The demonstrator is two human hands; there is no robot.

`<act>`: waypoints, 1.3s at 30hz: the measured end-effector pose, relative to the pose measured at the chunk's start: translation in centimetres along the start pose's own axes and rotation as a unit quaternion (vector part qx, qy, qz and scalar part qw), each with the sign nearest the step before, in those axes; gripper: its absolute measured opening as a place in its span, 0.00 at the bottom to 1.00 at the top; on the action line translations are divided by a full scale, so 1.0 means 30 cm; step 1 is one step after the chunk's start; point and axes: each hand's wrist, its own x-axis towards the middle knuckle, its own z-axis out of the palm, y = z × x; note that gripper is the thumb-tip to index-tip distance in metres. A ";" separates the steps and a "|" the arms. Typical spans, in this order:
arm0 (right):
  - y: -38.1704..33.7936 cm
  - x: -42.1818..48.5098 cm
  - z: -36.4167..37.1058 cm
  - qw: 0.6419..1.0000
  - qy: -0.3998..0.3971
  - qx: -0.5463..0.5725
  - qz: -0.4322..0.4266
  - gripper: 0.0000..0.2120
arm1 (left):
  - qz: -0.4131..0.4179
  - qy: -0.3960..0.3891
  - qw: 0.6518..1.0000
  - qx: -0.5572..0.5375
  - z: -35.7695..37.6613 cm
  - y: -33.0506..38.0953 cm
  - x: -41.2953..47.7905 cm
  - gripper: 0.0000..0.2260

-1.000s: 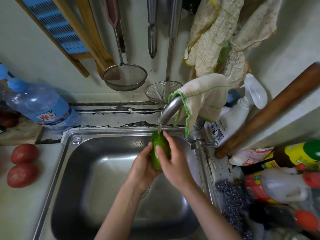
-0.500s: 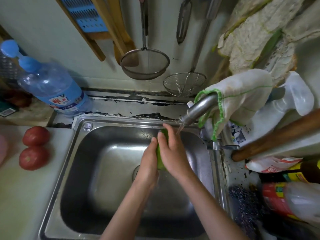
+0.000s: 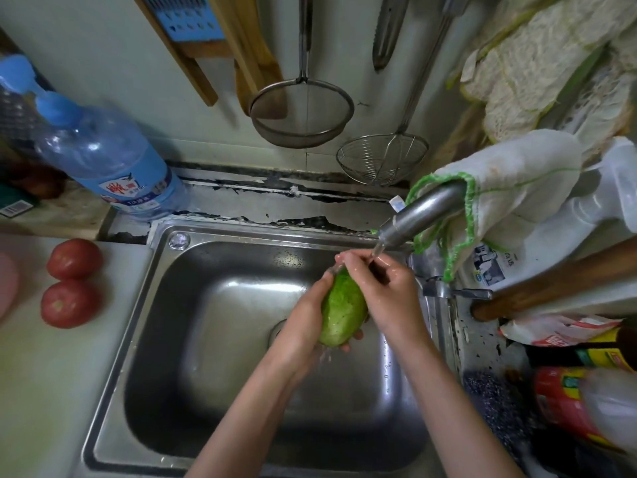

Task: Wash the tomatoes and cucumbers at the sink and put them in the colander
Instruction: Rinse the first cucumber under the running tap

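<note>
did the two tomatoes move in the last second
No. The far tomato and near tomato lie just as before, left of the sink rim; only the camera shifted.

wall point(image 3: 86, 46): pale, glossy | seam point(image 3: 275, 188): cracked, black | counter point(image 3: 51, 374): pale

The left hand point(image 3: 303, 326) and right hand point(image 3: 389, 291) are bare and wet, with water glistening on the knuckles and fingers. The left forearm point(image 3: 241, 408) and right forearm point(image 3: 448, 391) are slim and bare right to the bottom edge of view.
</note>
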 end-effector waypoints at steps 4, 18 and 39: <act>0.006 -0.054 -0.006 0.987 -0.136 -0.053 0.063 0.32 | -0.037 0.064 0.996 -0.057 -0.007 0.000 0.005 0.18; 0.020 -0.044 -0.009 0.993 -0.094 -0.017 0.069 0.26 | -0.026 0.071 0.996 -0.046 0.006 0.013 0.011 0.14; 0.080 0.017 0.035 0.999 0.031 0.036 0.017 0.15 | 0.117 -0.009 0.991 0.060 -0.047 -0.040 -0.027 0.29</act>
